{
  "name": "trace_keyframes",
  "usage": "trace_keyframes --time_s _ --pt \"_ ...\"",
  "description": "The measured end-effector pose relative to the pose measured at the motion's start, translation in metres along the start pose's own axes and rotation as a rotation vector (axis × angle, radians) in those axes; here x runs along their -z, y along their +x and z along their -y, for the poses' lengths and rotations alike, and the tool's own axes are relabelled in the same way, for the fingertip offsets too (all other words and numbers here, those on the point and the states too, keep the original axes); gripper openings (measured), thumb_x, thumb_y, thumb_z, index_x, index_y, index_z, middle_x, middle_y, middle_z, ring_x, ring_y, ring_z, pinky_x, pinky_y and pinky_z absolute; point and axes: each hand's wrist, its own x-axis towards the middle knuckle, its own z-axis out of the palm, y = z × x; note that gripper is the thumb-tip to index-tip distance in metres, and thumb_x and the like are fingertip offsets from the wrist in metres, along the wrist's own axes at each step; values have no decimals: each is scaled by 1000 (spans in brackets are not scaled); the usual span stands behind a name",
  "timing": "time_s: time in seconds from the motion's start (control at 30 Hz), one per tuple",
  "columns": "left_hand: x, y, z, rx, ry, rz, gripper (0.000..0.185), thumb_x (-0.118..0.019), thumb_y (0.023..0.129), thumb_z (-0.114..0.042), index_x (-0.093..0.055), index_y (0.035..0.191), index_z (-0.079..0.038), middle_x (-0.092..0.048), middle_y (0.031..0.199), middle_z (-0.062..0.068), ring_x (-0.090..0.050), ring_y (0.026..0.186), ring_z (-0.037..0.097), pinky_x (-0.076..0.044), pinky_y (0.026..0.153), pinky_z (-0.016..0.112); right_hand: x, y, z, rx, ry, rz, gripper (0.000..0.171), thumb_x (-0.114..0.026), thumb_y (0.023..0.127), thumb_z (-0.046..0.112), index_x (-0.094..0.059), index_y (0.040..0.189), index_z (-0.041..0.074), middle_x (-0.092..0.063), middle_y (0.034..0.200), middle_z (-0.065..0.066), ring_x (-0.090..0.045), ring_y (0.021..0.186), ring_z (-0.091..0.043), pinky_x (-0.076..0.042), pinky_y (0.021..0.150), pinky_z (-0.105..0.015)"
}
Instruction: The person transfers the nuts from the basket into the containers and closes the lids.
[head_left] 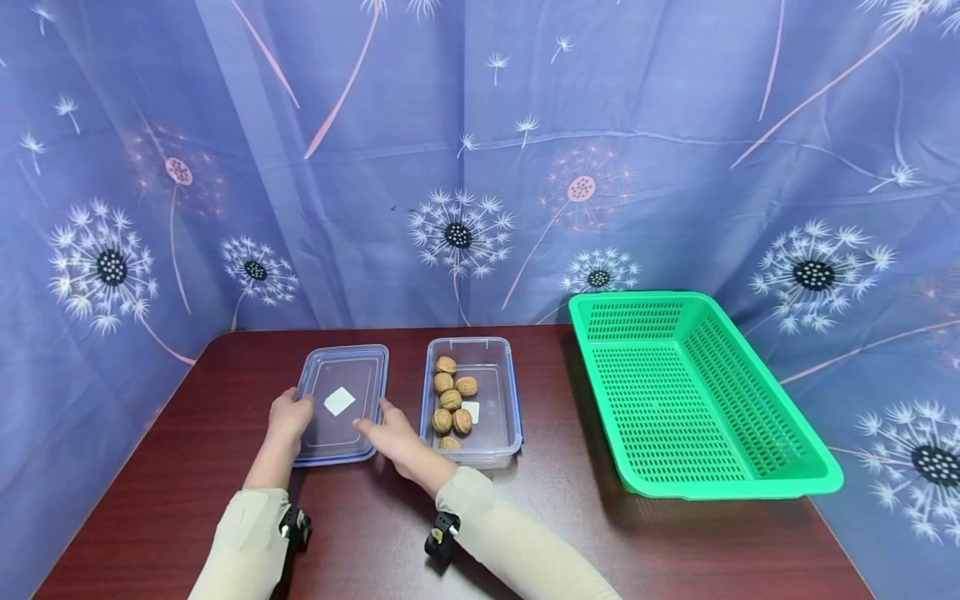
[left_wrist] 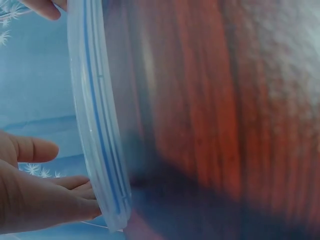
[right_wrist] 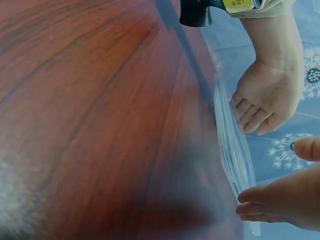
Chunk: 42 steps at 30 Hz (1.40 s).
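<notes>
A clear rectangular lid [head_left: 360,433] with a blue seal and a white square label lies at the left of the table. My left hand [head_left: 292,414] is at its left edge, fingers extended against the rim, thumb raised apart from it. On the opposite side, my right hand [head_left: 401,437] has straight fingers at the rim and a spread thumb over the lid's corner. In the right wrist view, the right fingers [right_wrist: 262,205] meet the rim. Just right of that hand stands an open clear plastic container [head_left: 495,383] with several walnuts [head_left: 451,400] along its left side.
A large green perforated basket [head_left: 675,408] stands at the right of the dark red wooden table [head_left: 555,517]. Behind the table hangs a blue curtain [head_left: 390,233] with dandelion prints. Black wrist cameras are strapped over both pale sleeves [head_left: 517,533].
</notes>
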Motion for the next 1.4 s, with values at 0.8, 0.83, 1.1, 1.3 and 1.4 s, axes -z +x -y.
trace_keyframes --time_s 0.8,0.83,1.1,1.3,1.4 --pt "-7 -19 -40 -108 -173 -43 58 -28 95 -3 -9 148 12 -14 152 34 -18 141 42 -17 117 47 35 3 36 77 -53 -21 66 -59 93 18 -31 145 -9 -35 150 -21 -29 140 -31 -26 115 -43" --pt "-8 -20 -41 -113 -178 -40 58 -28 95 -3 -9 148 12 -14 152 34 -18 141 42 -17 117 48 38 3 37 88 -60 -24 65 -59 93 18 -31 145 -10 -35 150 -22 -30 139 -31 -26 115 -43" --pt "-22 -26 -53 -140 -278 -8 58 -28 94 0 -11 149 11 -19 152 32 -23 140 38 -20 116 46 58 3 41 94 -36 -39 64 -58 94 16 -29 144 -12 -33 149 -26 -30 139 -33 -26 115 -41" --pt "-33 -30 -59 -132 -336 34 59 -29 95 1 -10 150 9 -18 154 29 -22 141 35 -19 117 44 76 0 45 112 5 -43 60 -56 95 11 -30 141 -16 -35 146 -31 -33 137 -37 -27 114 -42" --pt "-39 -34 -63 -127 -344 51 58 -27 95 1 -9 150 9 -16 154 28 -21 141 35 -18 117 45 86 -1 47 113 -10 -55 58 -56 95 11 -31 141 -17 -37 144 -32 -35 136 -38 -29 114 -43"
